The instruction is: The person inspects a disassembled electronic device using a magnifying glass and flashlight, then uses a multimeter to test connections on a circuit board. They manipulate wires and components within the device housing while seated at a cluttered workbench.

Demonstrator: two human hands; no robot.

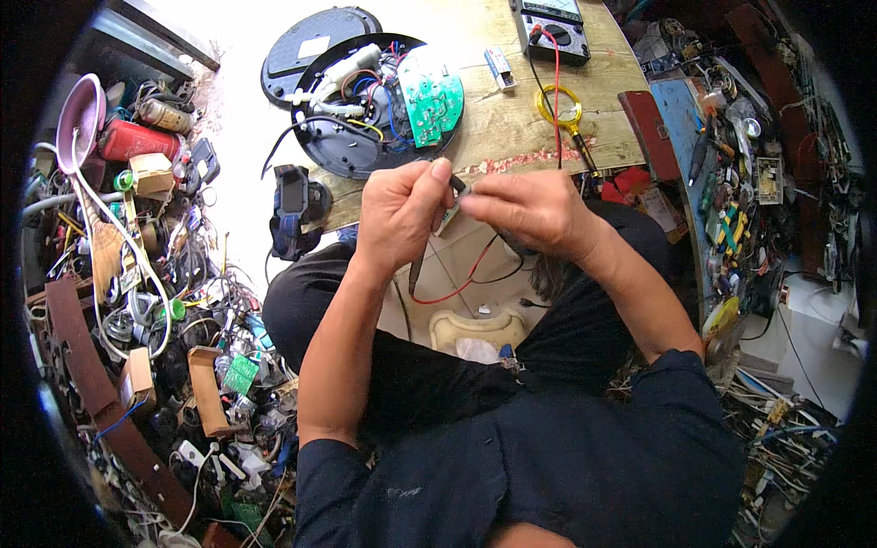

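Note:
My left hand is closed around a small black object and a dark test probe that hangs below it with a red lead. My right hand pinches at the black object from the right; its exact shape is hard to tell, and a small pale piece below it is partly hidden. Just beyond my hands, on the wooden table, lies an open round black appliance base with wires and a green circuit board. An analogue multimeter with red and black leads sits at the back right.
A round black cover, a small box, a yellow magnifier and a dark strapped device surround the work. Heaped cables, boxes and parts lie at left and right, with a red cylinder. My crossed legs are below my hands.

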